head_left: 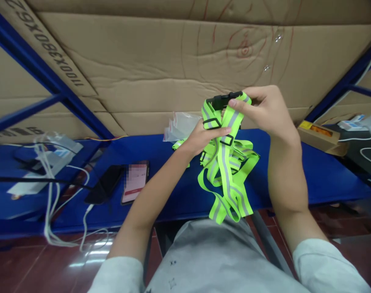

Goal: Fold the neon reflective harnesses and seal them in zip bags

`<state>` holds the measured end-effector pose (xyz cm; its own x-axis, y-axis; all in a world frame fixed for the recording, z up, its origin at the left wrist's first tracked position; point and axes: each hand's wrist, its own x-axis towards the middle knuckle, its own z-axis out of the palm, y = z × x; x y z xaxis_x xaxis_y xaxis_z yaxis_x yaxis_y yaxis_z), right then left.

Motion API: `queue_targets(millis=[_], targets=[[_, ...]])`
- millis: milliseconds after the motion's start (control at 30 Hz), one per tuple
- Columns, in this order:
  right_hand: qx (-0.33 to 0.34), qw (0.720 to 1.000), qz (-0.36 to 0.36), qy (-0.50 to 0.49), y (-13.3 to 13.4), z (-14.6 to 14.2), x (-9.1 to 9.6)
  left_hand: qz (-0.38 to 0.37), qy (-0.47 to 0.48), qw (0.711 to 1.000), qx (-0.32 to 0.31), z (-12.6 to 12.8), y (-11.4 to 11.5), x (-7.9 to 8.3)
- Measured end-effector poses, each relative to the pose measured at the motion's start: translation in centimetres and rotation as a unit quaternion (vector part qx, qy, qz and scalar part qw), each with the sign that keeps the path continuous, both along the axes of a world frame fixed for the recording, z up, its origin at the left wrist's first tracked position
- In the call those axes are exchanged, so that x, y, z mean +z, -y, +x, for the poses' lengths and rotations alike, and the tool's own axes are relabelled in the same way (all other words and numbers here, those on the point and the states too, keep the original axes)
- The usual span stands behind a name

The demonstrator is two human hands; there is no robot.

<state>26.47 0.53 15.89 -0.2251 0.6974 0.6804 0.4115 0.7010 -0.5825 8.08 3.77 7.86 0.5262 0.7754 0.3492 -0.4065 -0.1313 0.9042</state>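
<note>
A neon-yellow reflective strap harness with grey stripes hangs in loops between my hands above the blue table. My left hand is closed on the straps just below a black slider. My right hand pinches the top of the strap at its black plastic buckle. The lower loops dangle down to my lap.
A phone with a lit screen and a dark case lie on the table to the left. White cables trail at the far left. Clear plastic bags lie behind the harness. A cardboard box sits right. Cardboard sheets back the shelf.
</note>
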Motion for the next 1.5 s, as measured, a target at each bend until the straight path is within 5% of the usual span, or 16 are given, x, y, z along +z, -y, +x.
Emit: queue_targets(millis=[267, 467, 700, 867, 1033, 1167, 1333, 1500], targets=[[0.101, 0.992, -0.079, -0.018, -1.3, 0.9, -0.8, -0.040, 0.005, 0.999, -0.011, 0.1, -0.8, -0.4], [0.174, 0.947, -0.269, -0.032, -1.3, 1.8, -0.7, -0.015, -0.028, 1.000, 0.000, -0.4, -0.9, -0.5], [0.119, 0.977, -0.119, -0.131, -2.8, 0.8, -1.5, -0.063, 0.005, 0.994, -0.087, 0.0, -1.0, -0.4], [0.079, 0.994, -0.033, -0.071, -2.9, 0.2, -1.7, -0.116, 0.019, 0.985, -0.130, 0.1, -1.2, -0.7], [0.030, 0.996, 0.085, -0.007, -2.8, 0.5, -1.7, -0.144, 0.045, 0.970, -0.192, -0.6, -0.2, 0.8], [0.084, 0.991, 0.055, 0.090, -3.4, 1.0, -2.1, -0.126, 0.045, 0.979, -0.152, -0.8, -0.1, 2.1], [0.165, 0.966, -0.063, 0.188, -3.0, 1.8, -2.2, -0.176, 0.004, 0.980, -0.093, -0.7, -1.6, 1.4], [0.192, 0.975, -0.103, 0.045, -2.9, 2.2, -2.1, -0.160, 0.019, 0.981, -0.103, -1.1, -1.6, 0.8]])
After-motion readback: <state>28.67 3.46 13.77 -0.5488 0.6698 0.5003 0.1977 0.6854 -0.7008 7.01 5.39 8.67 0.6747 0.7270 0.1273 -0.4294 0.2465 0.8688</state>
